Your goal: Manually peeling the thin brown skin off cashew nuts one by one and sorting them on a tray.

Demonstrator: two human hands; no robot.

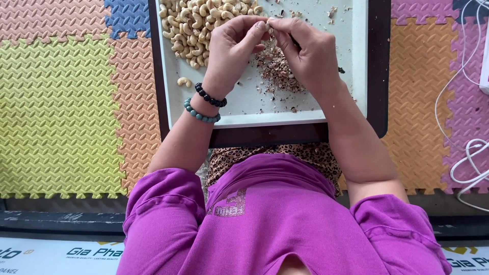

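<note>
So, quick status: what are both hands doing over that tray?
Left hand and right hand pinch one cashew together. Husk scraps below on tray; cashew pile at left. Nothing blocking.

Pale cashews (191,25) on a white tray (326,109); magenta shirt (275,224); pastel patchwork mats (61,112).

The floor (66,107) is covered with interlocking foam mats in yellow-green, orange, pink and blue, their ridged surfaces lit evenly by soft light. A dark low table (379,66) stands on them. At the right, white cables (466,163) loop across the mats, running from what may be a white device at the edge.
</note>
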